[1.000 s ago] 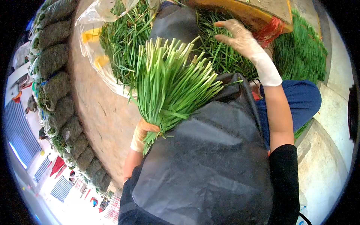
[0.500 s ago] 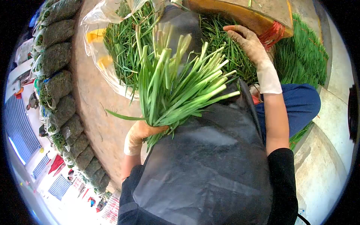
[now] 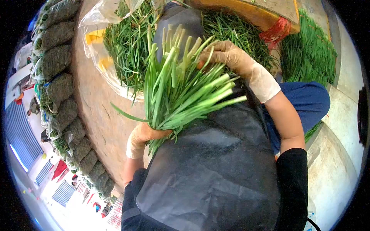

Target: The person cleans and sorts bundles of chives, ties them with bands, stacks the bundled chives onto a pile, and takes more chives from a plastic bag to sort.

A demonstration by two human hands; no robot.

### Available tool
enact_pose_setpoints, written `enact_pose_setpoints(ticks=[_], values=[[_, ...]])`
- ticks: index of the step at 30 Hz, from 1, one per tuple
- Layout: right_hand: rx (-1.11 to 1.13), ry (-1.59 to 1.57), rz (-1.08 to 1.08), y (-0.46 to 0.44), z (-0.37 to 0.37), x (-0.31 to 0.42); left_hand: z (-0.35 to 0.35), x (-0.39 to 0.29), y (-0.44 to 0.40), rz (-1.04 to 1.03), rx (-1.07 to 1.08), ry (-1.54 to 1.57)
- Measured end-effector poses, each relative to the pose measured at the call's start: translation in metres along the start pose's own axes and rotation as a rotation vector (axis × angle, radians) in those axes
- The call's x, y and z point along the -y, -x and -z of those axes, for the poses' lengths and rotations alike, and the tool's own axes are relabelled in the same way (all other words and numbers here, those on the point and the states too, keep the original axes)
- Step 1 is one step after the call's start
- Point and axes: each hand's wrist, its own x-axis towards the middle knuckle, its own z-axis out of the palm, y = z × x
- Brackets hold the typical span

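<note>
My left hand (image 3: 143, 138), in a pale glove with bare-looking thumb, is closed round the leafy end of a bunch of garlic chives (image 3: 169, 92). The stalks fan out upward and to the right, their pale cut ends pointing away from me. My right hand (image 3: 227, 57), gloved too, is among the upper right stalks, with thumb and fingers pinched on chive stalks; its fingertips are partly hidden. Beneath the bunch lies my black apron (image 3: 216, 173).
A clear plastic bag (image 3: 90, 42) of loose green leaves stands ahead on the left. More leaves (image 3: 239, 32) lie beside a yellow-edged board (image 3: 246, 15) with red ties (image 3: 278, 32). Neat green bundles (image 3: 308, 50) are at right; packed dark sacks (image 3: 59, 61) line the left.
My right hand has come left and down from above the loose leaves to the stalks, its fingers closing on them. My left hand keeps its hold on the bunch.
</note>
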Motion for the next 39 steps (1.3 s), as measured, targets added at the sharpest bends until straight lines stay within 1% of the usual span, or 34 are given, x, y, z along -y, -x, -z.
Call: enact_pose_setpoints(ticks=[1, 2, 3, 5, 6, 8, 9, 11, 12, 13, 14, 15, 17, 18, 19, 20, 21, 23, 24, 26, 27, 29, 31, 32, 33, 35, 36, 37, 39], values=[[-0.056, -0.034, -0.012, -0.001, 0.003, -0.001, 0.0, 0.0, -0.001, 0.003, -0.025, 0.074], [-0.101, 0.002, 0.087, -0.003, 0.011, 0.001, 0.0, -0.003, -0.001, 0.03, -0.005, 0.127], [-0.28, -0.025, 0.106, -0.004, 0.02, -0.002, 0.002, -0.002, -0.001, 0.03, -0.006, 0.127], [-0.531, 0.703, 0.174, 0.0, 0.042, 0.009, 0.004, 0.003, -0.001, 0.011, 0.03, 0.007], [-0.528, 0.704, 0.177, 0.001, 0.038, 0.021, 0.005, 0.002, -0.003, 0.01, 0.025, 0.008], [-0.407, 0.994, 0.558, 0.014, 0.012, 0.044, 0.004, -0.002, -0.004, 0.045, 0.054, 0.016], [-0.255, 1.175, 0.542, 0.017, 0.001, 0.051, 0.004, -0.003, -0.003, 0.047, 0.063, 0.015], [0.015, 1.146, 0.401, 0.01, -0.015, 0.049, 0.006, -0.006, -0.008, 0.084, 0.1, 0.079], [0.134, 1.047, 0.389, 0.003, -0.02, 0.04, 0.005, -0.011, -0.01, 0.103, 0.11, 0.147], [0.254, 0.943, 0.376, -0.002, -0.022, 0.027, 0.005, -0.011, -0.012, 0.098, 0.109, 0.147], [0.32, 0.713, 0.264, 0.0, -0.026, 0.019, 0.005, -0.01, -0.013, 0.066, 0.133, 0.129], [0.31, 0.404, 0.018, 0.009, -0.04, 0.041, 0.005, -0.008, -0.012, 0.038, 0.153, 0.113], [0.121, 0.285, 0.031, 0.015, -0.035, 0.051, 0.007, -0.002, -0.007, 0.045, 0.144, 0.124], [0.033, 0.284, 0.295, 0.014, -0.017, 0.04, 0.009, 0.0, -0.005, 0.067, 0.131, 0.145], [-0.02, 0.041, 0.267, 0.015, -0.003, 0.039, 0.01, 0.001, -0.004, 0.085, 0.121, 0.163], [-0.067, -0.115, 0.383, 0.016, 0.013, 0.031, 0.008, 0.001, -0.002, 0.093, 0.072, 0.199], [-0.099, -0.261, 0.507, 0.017, 0.029, 0.023, 0.008, 0.005, -0.002, 0.091, 0.072, 0.197], [-0.041, -0.114, 0.355, 0.013, 0.079, 0.01, 0.01, 0.015, -0.002, 0.111, 0.097, 0.227], [-0.041, -0.111, 0.356, 0.012, 0.094, 0.0, 0.01, 0.016, -0.002, 0.108, 0.097, 0.226], [-0.229, 0.029, 0.182, 0.009, 0.109, -0.016, 0.01, 0.017, -0.002, 0.129, 0.094, 0.254], [-0.226, 0.03, 0.181, 0.01, 0.095, -0.006, 0.009, 0.016, -0.002, 0.129, 0.092, 0.257], [-0.272, 0.435, 0.208, 0.011, 0.04, 0.026, 0.007, 0.012, -0.002, 0.069, 0.038, 0.24], [-0.061, 0.558, 0.214, 0.004, 0.013, 0.032, 0.007, 0.01, -0.002, 0.091, 0.069, 0.25], [0.062, 0.587, 0.287, -0.009, 0.009, 0.019, 0.009, 0.007, -0.005, 0.101, 0.091, 0.259], [0.043, 0.647, 0.32, -0.014, 0.002, 0.008, 0.009, 0.003, -0.005, 0.096, 0.094, 0.253], [0.085, 0.64, 0.053, -0.028, -0.001, -0.001, 0.008, -0.005, -0.001, 0.149, 0.096, 0.275], [0.003, 0.566, 0.144, -0.027, 0.002, -0.004, 0.009, 0.0, -0.001, 0.083, 0.102, 0.216], [0.008, 0.477, 0.17, -0.019, 0.004, 0.011, 0.009, 0.001, 0.001, 0.087, 0.093, 0.221], [0.1, 0.154, 0.371, -0.018, 0.014, 0.004, 0.007, 0.004, 0.004, 0.074, 0.059, 0.214]])
